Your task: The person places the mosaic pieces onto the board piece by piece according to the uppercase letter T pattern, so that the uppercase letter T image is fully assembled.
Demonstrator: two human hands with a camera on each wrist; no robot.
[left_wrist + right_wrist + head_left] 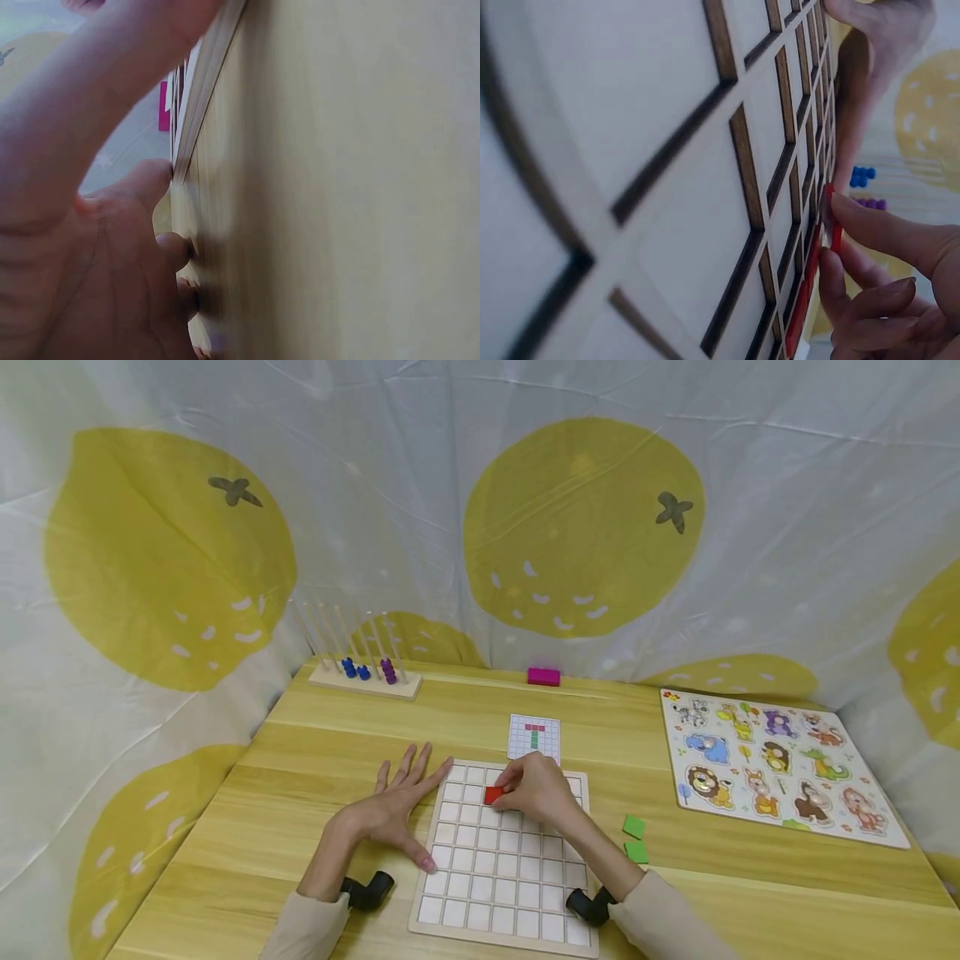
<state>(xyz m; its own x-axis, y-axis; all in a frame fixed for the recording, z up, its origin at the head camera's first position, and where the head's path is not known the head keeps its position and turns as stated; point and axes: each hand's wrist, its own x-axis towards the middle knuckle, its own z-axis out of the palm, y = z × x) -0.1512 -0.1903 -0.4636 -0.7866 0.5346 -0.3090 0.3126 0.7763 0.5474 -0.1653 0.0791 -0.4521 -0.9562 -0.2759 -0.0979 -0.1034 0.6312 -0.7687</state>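
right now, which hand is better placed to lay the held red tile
Probably the right hand: it pinches the red tile over the board; the left hand, holding no tile, rests at the board's left edge.

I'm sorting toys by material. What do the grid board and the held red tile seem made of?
Grid board: probably wood, pale and matte, judging by the brown, burnt-looking cut edges along its ridges.
Red tile: perhaps painted wood or plastic; its even, bright colour shows no grain, leaving that open.
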